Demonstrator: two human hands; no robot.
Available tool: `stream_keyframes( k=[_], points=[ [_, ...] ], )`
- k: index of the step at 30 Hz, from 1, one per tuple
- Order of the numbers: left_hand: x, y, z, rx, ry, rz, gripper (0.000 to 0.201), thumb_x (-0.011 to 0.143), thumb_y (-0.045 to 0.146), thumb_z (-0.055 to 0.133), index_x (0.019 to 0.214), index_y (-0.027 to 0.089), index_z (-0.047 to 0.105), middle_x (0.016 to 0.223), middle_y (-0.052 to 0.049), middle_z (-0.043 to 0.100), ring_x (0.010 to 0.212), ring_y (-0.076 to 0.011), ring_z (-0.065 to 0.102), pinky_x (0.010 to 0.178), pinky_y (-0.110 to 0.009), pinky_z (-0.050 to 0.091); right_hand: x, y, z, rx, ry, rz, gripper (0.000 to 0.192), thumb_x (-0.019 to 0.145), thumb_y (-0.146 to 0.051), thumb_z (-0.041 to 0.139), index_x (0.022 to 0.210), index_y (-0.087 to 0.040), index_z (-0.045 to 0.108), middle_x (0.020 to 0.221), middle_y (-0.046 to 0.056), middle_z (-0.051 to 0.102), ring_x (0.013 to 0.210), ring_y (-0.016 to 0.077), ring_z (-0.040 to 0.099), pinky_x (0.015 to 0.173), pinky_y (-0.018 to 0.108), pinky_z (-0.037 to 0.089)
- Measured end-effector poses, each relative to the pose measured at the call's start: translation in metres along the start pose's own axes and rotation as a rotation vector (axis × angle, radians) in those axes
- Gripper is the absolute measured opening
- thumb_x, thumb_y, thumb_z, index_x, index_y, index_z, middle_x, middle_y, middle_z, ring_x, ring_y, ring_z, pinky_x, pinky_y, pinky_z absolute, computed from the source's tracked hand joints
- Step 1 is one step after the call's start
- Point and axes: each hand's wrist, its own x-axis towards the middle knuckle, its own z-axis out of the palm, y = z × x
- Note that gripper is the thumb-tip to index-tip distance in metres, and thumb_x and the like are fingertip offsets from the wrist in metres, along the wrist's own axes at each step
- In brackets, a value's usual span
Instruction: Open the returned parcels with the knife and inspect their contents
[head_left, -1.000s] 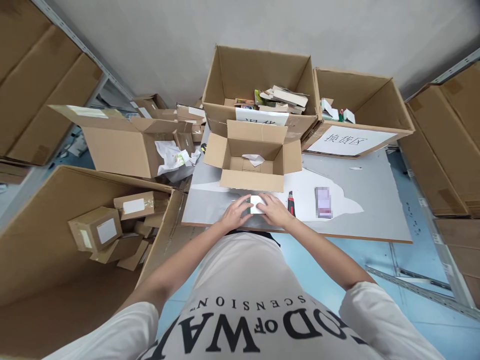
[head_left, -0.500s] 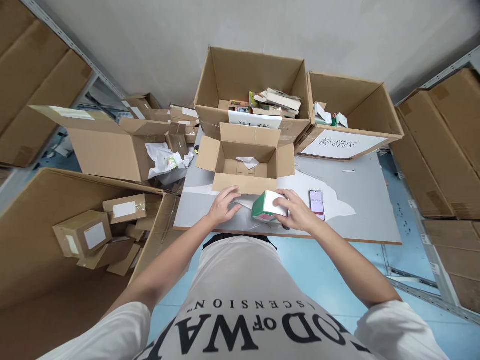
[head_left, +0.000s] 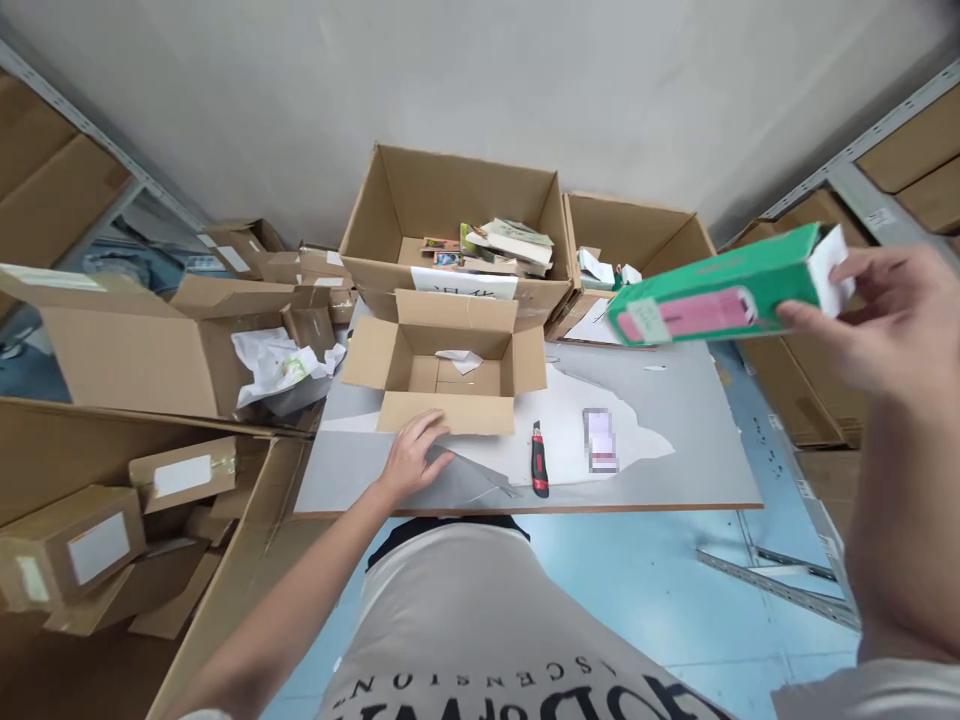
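Observation:
My right hand (head_left: pixel 892 310) is raised at the right, its fingers gripping one end of a long green product box (head_left: pixel 720 282) with a pink item printed on its side and a white end. The box is held tilted in the air in front of the right-hand carton. My left hand (head_left: pixel 416 455) rests at the table's front half with fingers stretched out, by the front flap of an opened small cardboard box (head_left: pixel 450 412). Inside that box lies a piece of white paper (head_left: pixel 460 360). A red and black box cutter (head_left: pixel 539 462) lies between my hands.
A large carton (head_left: pixel 457 200) with books stands at the back; a second labelled carton (head_left: pixel 637 225) is beside it. A phone (head_left: pixel 601 440) lies on the grey table (head_left: pixel 697 430). At left are a carton with white packing (head_left: pixel 274 365) and a bin of small parcels (head_left: pixel 101 548).
My right hand has lifted the green box from the table's front edge up and to the right, uncovering the box cutter. The camera view has shifted. My left hand stays near the small box.

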Motion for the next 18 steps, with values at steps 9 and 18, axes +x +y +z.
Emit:
stream_keyframes(
  k=[9,18],
  points=[
    [-0.012,0.006,0.007,0.308,0.037,-0.021,0.032,0.083,0.040,0.058,0.107,0.020,0.060,0.124,-0.016,0.061,0.119,-0.0319,0.055,0.099,-0.050,0.039,0.124,0.141,0.058,-0.534,0.201,0.397,0.048,0.074,-0.035,0.073,0.110,-0.009,0.054,0.109,0.017,0.055,0.093,0.0183,0.047,0.077,0.033,0.031],
    [-0.025,0.014,0.011,0.432,0.013,-0.112,0.033,0.082,0.038,0.058,0.111,0.023,0.057,0.125,-0.016,0.060,0.120,-0.0349,0.053,0.102,-0.054,0.034,0.094,0.268,0.143,-0.473,0.119,0.669,0.033,0.064,-0.023,0.075,0.085,-0.022,0.049,0.095,0.008,0.047,0.086,0.0187,0.037,0.080,0.036,0.029]
  ],
)
